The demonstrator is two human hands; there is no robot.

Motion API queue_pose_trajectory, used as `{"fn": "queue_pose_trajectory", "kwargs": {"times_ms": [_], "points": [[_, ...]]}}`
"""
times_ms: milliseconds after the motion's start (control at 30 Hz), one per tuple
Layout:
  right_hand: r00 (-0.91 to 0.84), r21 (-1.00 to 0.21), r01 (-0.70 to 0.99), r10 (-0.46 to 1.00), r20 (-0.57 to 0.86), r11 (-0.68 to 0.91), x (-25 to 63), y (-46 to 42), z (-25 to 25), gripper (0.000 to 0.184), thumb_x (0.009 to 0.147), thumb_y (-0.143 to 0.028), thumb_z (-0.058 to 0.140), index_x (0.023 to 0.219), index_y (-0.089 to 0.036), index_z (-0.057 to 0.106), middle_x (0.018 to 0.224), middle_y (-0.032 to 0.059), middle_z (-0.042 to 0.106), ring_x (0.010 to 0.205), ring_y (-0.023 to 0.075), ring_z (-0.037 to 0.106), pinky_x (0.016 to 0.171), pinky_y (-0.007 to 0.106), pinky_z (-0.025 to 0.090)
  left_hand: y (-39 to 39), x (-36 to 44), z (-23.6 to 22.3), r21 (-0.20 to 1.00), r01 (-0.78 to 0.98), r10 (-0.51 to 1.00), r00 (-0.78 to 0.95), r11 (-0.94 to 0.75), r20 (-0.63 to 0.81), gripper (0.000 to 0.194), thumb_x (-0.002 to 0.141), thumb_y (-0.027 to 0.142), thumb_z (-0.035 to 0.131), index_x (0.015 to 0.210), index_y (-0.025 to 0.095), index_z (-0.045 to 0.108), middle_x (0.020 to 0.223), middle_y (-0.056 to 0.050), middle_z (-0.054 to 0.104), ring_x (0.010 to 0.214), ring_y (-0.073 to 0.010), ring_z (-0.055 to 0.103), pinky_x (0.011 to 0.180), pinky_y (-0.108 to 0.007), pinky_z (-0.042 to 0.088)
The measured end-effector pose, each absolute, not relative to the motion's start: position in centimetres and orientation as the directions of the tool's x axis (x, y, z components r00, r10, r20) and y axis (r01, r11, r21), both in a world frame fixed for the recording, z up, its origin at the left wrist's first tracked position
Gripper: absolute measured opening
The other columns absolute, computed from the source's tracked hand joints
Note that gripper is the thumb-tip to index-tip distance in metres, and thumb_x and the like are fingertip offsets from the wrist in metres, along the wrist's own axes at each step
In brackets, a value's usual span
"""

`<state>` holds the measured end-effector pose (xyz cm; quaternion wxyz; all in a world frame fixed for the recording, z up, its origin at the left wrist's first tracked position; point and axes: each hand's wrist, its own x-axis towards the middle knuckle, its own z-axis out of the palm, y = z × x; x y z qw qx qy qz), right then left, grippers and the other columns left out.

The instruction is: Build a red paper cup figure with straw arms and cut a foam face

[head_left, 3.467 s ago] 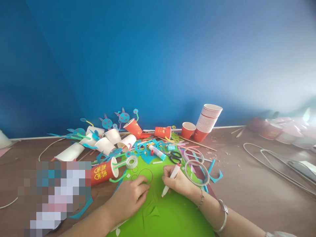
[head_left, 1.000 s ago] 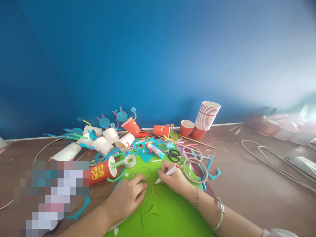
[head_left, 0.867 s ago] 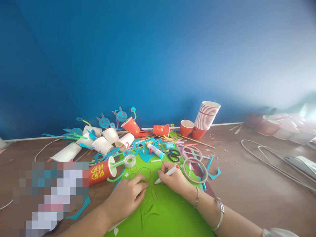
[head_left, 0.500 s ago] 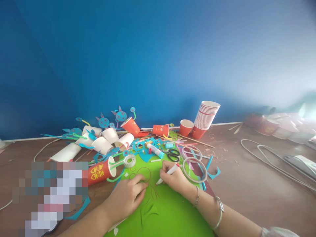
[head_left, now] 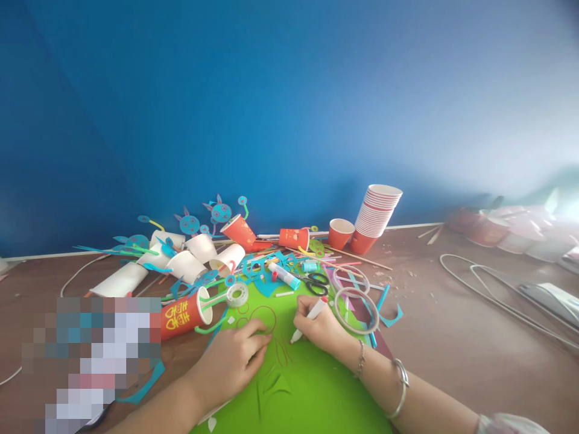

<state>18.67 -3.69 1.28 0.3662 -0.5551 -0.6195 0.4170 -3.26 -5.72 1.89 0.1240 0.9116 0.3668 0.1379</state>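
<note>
A: What is the right hand (head_left: 313, 323) doing?

B: Its fingers are pinching a white, red-ended marker (head_left: 315, 311), which is slanting down over the green sheet (head_left: 325, 386). The tip is pointing at the sheet, just to the right of two narrow pointed outlines (head_left: 281, 354). I can't tell whether it is touching.

A: And the left hand (head_left: 242, 352)?

B: It is resting on the same sheet, its fingers loosely bent, slightly apart and pointing toward the marker. They are lying beside the lower edge of a drawn circle (head_left: 275, 318).

A: What is sitting around them?

B: A pair of black-handled scissors (head_left: 320, 291) is lying just beyond the right hand, with a glue stick (head_left: 284, 276) near it. A pale ring (head_left: 357, 332) is lying just beside the right wrist. To the left, a small tape roll (head_left: 232, 300) is resting near the mouth of a red cup (head_left: 180, 314) with yellow lettering, which is lying on its side.

A: Farther back?

B: A tall stack of cups (head_left: 379, 210) is leaning to the right on the brown worktop (head_left: 434, 361), in front of a blue wall (head_left: 289, 108).
</note>
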Motion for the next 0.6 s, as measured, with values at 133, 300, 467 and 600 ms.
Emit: {"fn": "queue_pose_trajectory", "kwargs": {"times_ms": [133,300,467,600], "points": [[-0.125,-0.924,0.381,0.992,-0.007,0.042,18.68,-3.63,1.15,0.019,0.058,-0.014,0.046,0.05,-0.023,0.031,0.045,-0.0077,0.033,0.044,0.0083,0.034,0.041,0.021,0.023,-5.78,-3.34,1.82,0.324,0.638,0.704,0.694,-0.699,0.153,0.029,0.093,0.018,0.043,0.107,0.023,0.068,0.11,-0.005,0.067,0.082,-0.0204,0.07,0.07,-0.031,0.054],[-0.132,-0.921,0.386,0.991,-0.01,0.042,18.73,-3.66,1.15,0.02,0.056,-0.013,0.046,0.049,-0.023,0.029,0.046,-0.0077,0.03,0.045,0.0079,0.032,0.042,0.021,0.021,-5.78,-3.34,1.78,0.318,0.64,0.704,0.693,-0.7,0.155,0.029,0.093,0.018,0.043,0.108,0.023,0.068,0.111,-0.005,0.067,0.081,-0.0205,0.07,0.069,-0.032,0.054],[-0.147,-0.92,0.39,0.989,-0.022,0.038,18.73,-3.67,1.31,0.021,0.054,-0.012,0.045,0.048,-0.023,0.028,0.047,-0.0082,0.027,0.046,0.0074,0.029,0.043,0.022,0.018,-5.67,-3.28,1.81,0.315,0.639,0.703,0.693,-0.701,0.158,0.029,0.093,0.018,0.043,0.107,0.023,0.068,0.11,-0.005,0.067,0.08,-0.0201,0.07,0.068,-0.031,0.054],[-0.167,-0.922,0.386,0.985,-0.041,0.027,18.69,-3.64,1.38,0.023,0.054,-0.011,0.046,0.048,-0.023,0.027,0.046,-0.009,0.025,0.046,0.0067,0.025,0.042,0.021,0.017,-5.72,-3.32,1.68,0.309,0.637,0.7,0.694,-0.706,0.168,0.028,0.093,0.018,0.043,0.107,0.023,0.068,0.11,-0.005,0.067,0.081,-0.0197,0.07,0.069,-0.03,0.054]]}}
